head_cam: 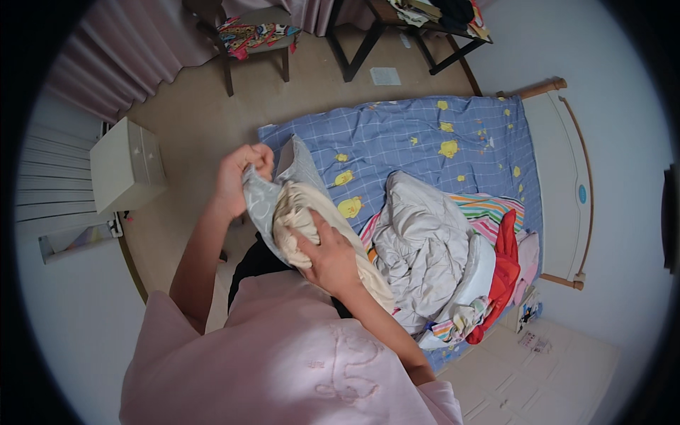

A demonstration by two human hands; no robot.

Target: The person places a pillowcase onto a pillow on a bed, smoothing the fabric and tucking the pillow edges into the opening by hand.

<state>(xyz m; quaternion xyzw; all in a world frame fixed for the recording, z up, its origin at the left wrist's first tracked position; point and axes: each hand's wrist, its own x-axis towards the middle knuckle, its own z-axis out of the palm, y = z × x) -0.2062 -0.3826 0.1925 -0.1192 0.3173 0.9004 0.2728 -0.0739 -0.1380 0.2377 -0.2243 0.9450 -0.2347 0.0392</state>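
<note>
My left hand (240,178) is closed on the edge of a grey patterned pillowcase (260,199), pulling its mouth up and outward. The far part of the case stands up as a flap near the bed's corner. A cream pillow (366,271) lies across in front of my body, its bunched end (295,212) inside the opening of the case. My right hand (332,257) grips that bunched end, thumb and fingers sunk into the cloth. How far the pillow reaches into the case is hidden.
On the bed's blue checked sheet (398,138) lie a crumpled white quilt (425,249), a striped cloth (486,207) and a red cloth (502,281). The headboard (560,186) is at the right. A white drawer cabinet (127,164), a chair (265,45) and a table (377,24) stand beyond.
</note>
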